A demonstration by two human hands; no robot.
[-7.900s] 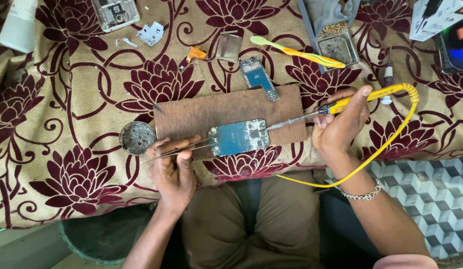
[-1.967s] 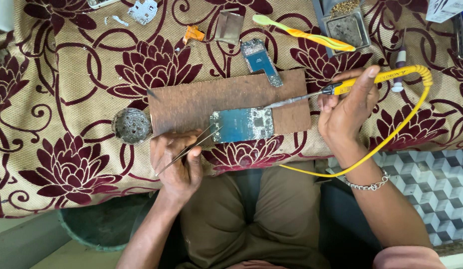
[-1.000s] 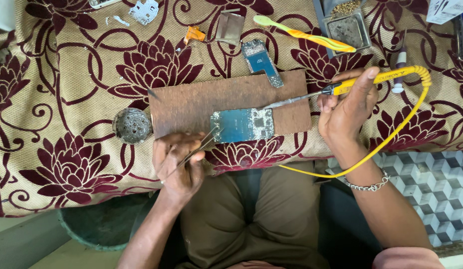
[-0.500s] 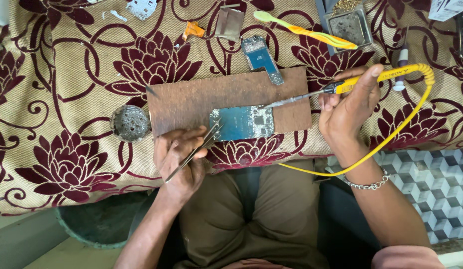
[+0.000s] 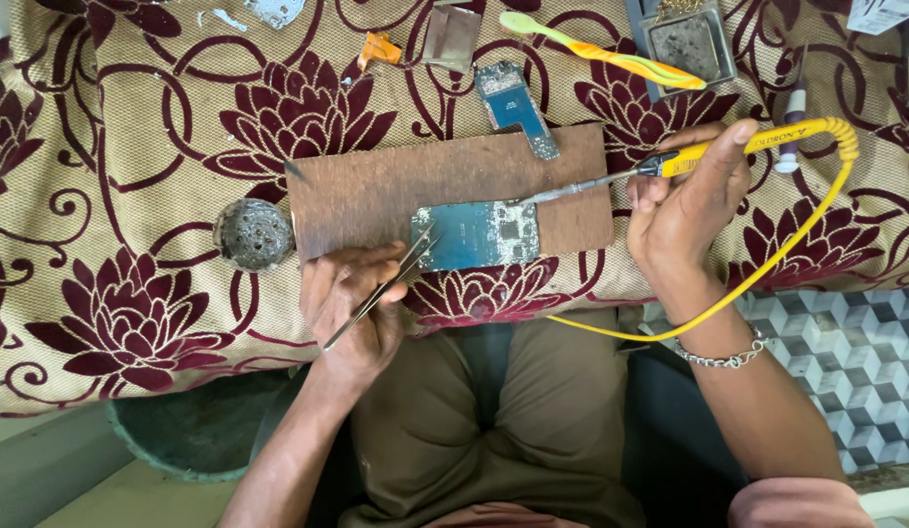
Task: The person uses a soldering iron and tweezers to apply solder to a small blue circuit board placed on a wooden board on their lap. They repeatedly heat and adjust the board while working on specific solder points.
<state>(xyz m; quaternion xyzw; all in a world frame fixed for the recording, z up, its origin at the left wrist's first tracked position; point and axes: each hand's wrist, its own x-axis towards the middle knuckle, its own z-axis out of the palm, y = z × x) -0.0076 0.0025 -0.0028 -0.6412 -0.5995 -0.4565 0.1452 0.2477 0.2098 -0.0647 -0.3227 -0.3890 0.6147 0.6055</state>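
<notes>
Tweezers [image 5: 381,288] are now angling up toward the lower left corner of the blue circuit board [image 5: 477,235], where a moment ago I was holding them lower and clear of it. My left hand [image 5: 349,311] is pinching them between thumb and fingers, with the tips narrowed almost together and nothing visible between them. My right hand [image 5: 691,200] is gripping the yellow soldering iron [image 5: 704,154] like a pen, its tip resting at the board's upper right edge. That board is lying in the middle of the frame on a brown wooden slab [image 5: 376,186], which is sitting on the flowered cloth [image 5: 132,196].

I am judging the risks like this. Nothing is clamping the board, so a push from the iron could be sliding it off the slab's near edge. The tweezer tips are barely touching it, so they could be skidding across the small parts. The yellow cord [image 5: 767,264] is looping down past my wrist, and a snag there could be dragging the hot tip sideways.
</notes>
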